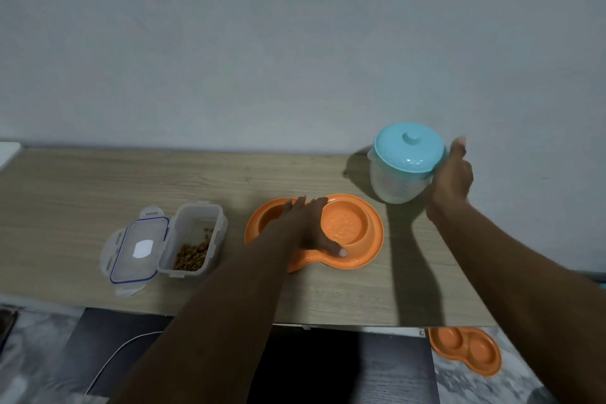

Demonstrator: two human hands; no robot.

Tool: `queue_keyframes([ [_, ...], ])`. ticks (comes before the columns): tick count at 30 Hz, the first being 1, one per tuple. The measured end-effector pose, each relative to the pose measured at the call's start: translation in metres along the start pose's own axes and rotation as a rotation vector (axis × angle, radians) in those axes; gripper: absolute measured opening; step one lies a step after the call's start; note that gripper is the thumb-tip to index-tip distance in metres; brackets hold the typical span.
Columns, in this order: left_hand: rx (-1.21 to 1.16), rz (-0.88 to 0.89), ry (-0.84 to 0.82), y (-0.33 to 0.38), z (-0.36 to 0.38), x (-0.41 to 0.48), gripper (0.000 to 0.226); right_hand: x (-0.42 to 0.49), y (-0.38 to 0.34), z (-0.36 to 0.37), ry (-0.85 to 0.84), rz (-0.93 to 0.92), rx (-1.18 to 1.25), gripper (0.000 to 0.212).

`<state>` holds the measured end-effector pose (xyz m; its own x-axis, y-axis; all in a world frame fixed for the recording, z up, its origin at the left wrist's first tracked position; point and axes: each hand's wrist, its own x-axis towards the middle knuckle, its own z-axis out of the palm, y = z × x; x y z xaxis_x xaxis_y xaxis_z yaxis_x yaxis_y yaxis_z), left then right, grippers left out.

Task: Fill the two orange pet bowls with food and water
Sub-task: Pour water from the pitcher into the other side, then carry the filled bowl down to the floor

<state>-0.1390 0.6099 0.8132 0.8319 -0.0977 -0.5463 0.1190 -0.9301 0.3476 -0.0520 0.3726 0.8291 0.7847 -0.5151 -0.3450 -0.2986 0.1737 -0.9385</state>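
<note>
Plainly the worktop (pixel 82 193) carries everything but one piece. The orange double bowl (pixel 360 229) sits mid-worktop. The left grip (pixel 311 223) lies flat across its divider with straight fingers, thumb on the near rim, holding nothing. Its right well looks wet; the left well is mostly hidden. Thin stiff plastic, it should be light and slide easily, so pressing on the rim suits it. Behind it stands the clear jug (pixel 396 184) with a teal lid (pixel 408 147). The right grip (pixel 452 174) is at its side, blurred, so I cannot tell whether it clasps. If full, the jug will likely be heavy and slick, so take its body low. Left, the food box (pixel 193 236) holds kibble (pixel 193 254). A second orange bowl (pixel 465 349) lies on the floor.
</note>
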Motion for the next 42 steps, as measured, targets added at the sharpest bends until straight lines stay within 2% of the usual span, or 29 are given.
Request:
queue_keyframes([
  [2,-0.101,0.042,0.14,-0.004,0.005,-0.004,0.128,-0.011,0.023,-0.01,0.174,-0.083,-0.138,0.056],
  [3,-0.167,0.04,0.244,-0.007,0.009,-0.007,0.123,-0.018,0.039,-0.014,0.178,-0.114,-0.201,0.053],
  [6,-0.297,-0.057,0.515,-0.028,0.023,-0.014,0.108,-0.045,0.086,-0.023,-0.03,-0.178,-0.469,0.046],
  [9,-0.258,-0.252,0.614,-0.054,0.035,-0.028,0.087,-0.066,0.107,-0.023,-0.266,-0.351,-0.764,0.05],
  [12,-0.332,-0.43,0.578,-0.064,0.04,-0.043,0.071,-0.068,0.105,-0.013,-0.368,-0.418,-0.899,0.055],
  [16,-0.371,-0.487,0.541,-0.073,0.041,-0.046,0.043,-0.06,0.099,0.001,-0.387,-0.363,-0.977,0.048],
  [18,-0.401,-0.494,0.536,-0.075,0.039,-0.048,0.037,-0.057,0.098,0.002,-0.396,-0.352,-0.969,0.047],
  [21,-0.475,-0.467,0.544,-0.074,0.037,-0.057,0.041,-0.057,0.099,-0.004,-0.399,-0.345,-0.943,0.048],
  [28,-0.486,-0.408,0.531,-0.062,0.03,-0.082,0.053,-0.078,0.092,-0.038,-0.332,-0.34,-0.891,0.055],
  [35,-0.459,-0.244,0.521,-0.032,0.031,-0.118,0.041,-0.121,0.067,-0.105,-0.18,-0.33,-0.827,0.055],
  [42,-0.419,-0.037,0.425,0.026,0.045,-0.145,0.033,-0.168,0.049,-0.207,0.004,-0.326,-0.774,0.045],
])
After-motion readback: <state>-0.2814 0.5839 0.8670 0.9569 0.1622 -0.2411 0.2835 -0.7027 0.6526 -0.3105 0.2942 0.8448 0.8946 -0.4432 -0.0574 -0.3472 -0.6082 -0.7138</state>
